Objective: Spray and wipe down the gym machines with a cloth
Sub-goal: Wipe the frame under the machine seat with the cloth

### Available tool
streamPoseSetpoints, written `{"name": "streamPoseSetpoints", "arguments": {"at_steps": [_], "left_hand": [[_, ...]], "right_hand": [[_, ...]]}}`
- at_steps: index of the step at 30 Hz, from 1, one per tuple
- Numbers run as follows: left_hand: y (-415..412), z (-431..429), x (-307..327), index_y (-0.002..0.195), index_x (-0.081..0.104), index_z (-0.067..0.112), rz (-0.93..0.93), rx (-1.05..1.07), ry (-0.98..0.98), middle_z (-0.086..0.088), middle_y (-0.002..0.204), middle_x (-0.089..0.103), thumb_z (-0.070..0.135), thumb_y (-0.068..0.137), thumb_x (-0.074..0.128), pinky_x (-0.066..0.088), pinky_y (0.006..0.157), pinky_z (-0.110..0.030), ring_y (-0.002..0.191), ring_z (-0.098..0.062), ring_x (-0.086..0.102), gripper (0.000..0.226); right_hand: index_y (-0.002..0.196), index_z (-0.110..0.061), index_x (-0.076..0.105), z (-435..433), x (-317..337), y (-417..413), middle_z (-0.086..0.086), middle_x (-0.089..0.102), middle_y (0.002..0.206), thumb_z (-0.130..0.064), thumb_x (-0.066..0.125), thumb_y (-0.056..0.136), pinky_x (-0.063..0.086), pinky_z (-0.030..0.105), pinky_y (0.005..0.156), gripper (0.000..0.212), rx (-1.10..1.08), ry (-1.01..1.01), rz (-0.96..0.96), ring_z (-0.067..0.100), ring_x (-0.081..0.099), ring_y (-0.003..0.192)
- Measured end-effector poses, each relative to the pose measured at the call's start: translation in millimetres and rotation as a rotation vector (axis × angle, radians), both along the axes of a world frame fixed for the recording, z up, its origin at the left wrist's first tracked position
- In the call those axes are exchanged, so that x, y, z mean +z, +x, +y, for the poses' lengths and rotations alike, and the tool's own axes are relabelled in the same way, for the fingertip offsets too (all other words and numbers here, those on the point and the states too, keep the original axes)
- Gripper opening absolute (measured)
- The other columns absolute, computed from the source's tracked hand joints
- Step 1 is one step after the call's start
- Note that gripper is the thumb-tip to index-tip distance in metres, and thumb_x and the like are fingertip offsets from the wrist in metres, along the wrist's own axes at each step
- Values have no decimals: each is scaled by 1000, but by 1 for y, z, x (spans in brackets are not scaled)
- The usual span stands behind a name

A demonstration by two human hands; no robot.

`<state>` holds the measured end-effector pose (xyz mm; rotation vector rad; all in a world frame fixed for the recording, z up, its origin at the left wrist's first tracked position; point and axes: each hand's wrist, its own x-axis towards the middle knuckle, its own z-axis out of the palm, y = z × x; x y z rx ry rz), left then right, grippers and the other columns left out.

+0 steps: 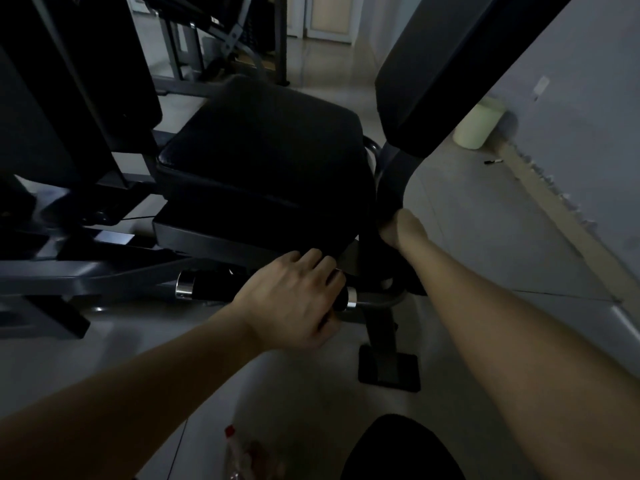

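Observation:
A gym machine stands in dim light, with a black padded seat and a tilted black back pad. Below the seat's front edge runs a black handle with chrome rings at its ends. My left hand grips that handle, fingers curled over the top and thumb underneath. My right hand reaches to the dark frame post behind the seat; its fingers are hidden in the dark there. I cannot make out a cloth. A clear bottle with a red cap lies on the floor at the bottom edge.
The machine's foot plate rests on the pale tiled floor. A pale green bin and a pen are by the grey wall on the right. More machine frames stand at the back left, and my dark knee is at the bottom.

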<state>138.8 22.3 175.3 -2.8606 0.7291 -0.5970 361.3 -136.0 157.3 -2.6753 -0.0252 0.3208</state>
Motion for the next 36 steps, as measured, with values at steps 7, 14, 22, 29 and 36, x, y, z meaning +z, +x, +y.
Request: {"name": "streamPoseSetpoints", "arguments": {"at_steps": [7, 14, 22, 29, 36], "left_hand": [[-1, -2, 2, 93, 66, 16, 28, 40, -5, -4, 85, 59, 49, 86, 48, 45, 63, -35, 74, -22, 53, 38], [-4, -3, 7, 91, 63, 20, 11, 62, -60, 0, 84, 58, 52, 85, 50, 41, 63, -31, 73, -20, 53, 35], [-6, -1, 13, 94, 64, 19, 72, 74, -87, -1, 88, 58, 50, 81, 45, 43, 68, -33, 80, -22, 54, 39], [-83, 6, -11, 120, 64, 20, -13, 68, -504, 1, 111, 55, 38, 97, 48, 47, 80, -31, 96, -16, 53, 33], [-128, -1, -71, 154, 25, 46, 758, 168, -708, 15, 138, 50, 55, 84, 74, 50, 101, -26, 118, -1, 54, 86]], "right_hand": [[127, 5, 59, -26, -6, -86, 24, 64, 120, -35, 47, 101, 50, 35, 83, 49, -161, 305, 91, 36, 63, 105], [126, 2, 58, -22, 2, -163, 12, 59, 98, -35, 34, 108, 51, 35, 85, 47, -337, 564, 168, 31, 60, 95], [81, -8, 52, -21, 12, -228, 4, 48, 70, -24, 40, 108, 33, 29, 55, 34, -4, 458, 50, 15, 45, 60], [95, -17, 58, -38, 16, -253, 1, 63, 91, -33, 47, 105, 41, 23, 57, 22, 140, 492, 301, 10, 59, 74], [103, -25, 68, -20, -20, -272, -2, 73, 104, -46, 53, 100, 54, 35, 94, 26, 365, 494, 572, 13, 69, 100]]}}
